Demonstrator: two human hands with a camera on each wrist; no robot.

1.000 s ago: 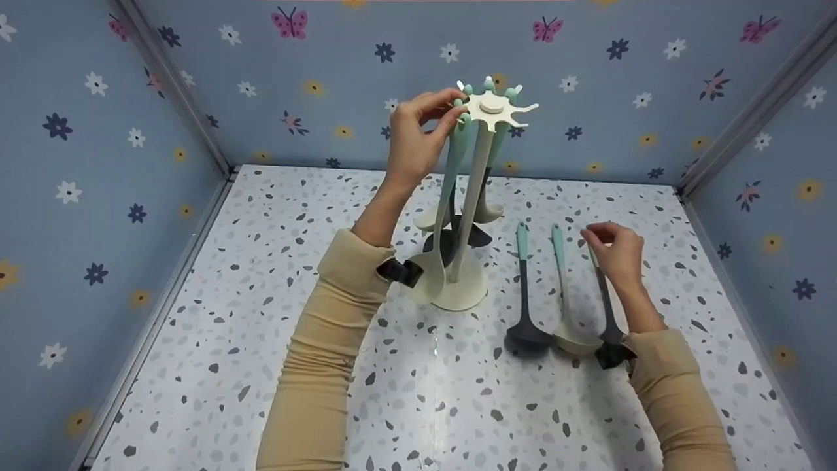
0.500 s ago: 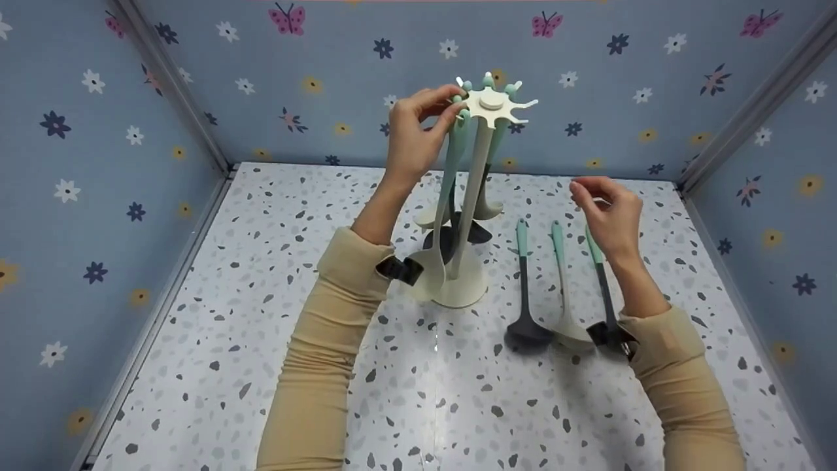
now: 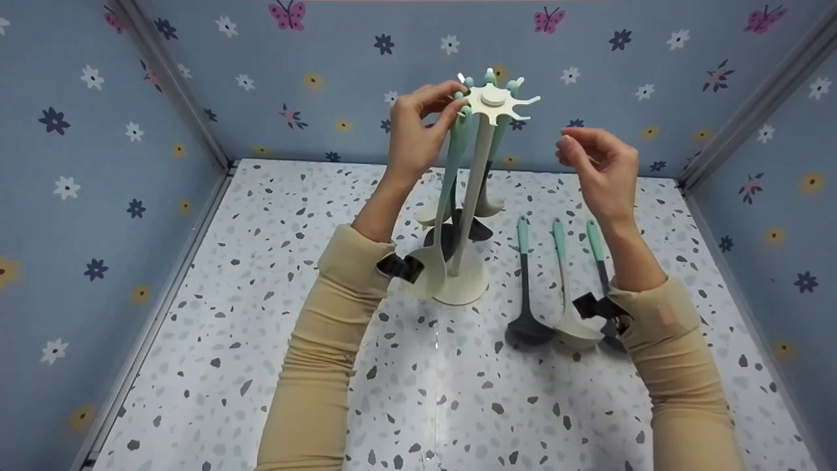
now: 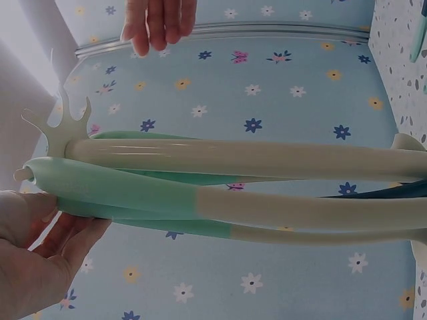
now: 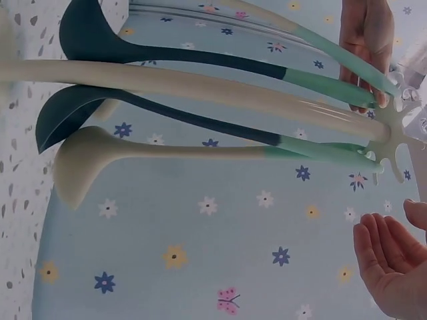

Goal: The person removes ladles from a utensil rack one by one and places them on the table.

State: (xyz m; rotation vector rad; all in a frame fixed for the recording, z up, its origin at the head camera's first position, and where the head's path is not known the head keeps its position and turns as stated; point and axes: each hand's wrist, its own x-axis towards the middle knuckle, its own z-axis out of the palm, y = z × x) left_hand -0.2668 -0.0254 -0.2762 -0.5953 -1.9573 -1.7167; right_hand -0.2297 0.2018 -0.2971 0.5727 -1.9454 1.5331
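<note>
A cream utensil stand (image 3: pixel 472 196) with a round base and a hooked top holds several hanging ladles with mint green handles. My left hand (image 3: pixel 418 131) pinches the handle end of a cream ladle (image 3: pixel 430 268) on the stand's left side. In the left wrist view, its thumb and fingers lie around the mint handle (image 4: pixel 120 187) right below the hook. My right hand (image 3: pixel 608 173) is raised to the right of the stand's top, its fingers loosely bent and holding nothing. Two bare hooks point toward it.
Right of the stand, a dark ladle (image 3: pixel 528 330), a cream ladle (image 3: pixel 577 332) and another dark ladle (image 3: pixel 596 242) lie side by side on the speckled table (image 3: pixel 261 366). My right sleeve partly covers the last. Flowered wall panels (image 3: pixel 366 65) enclose the back and sides.
My right hand has risen from the handle of the rightmost ladle on the table, up to near the height of the stand's top. My left hand has stayed at the hanging ladle.
</note>
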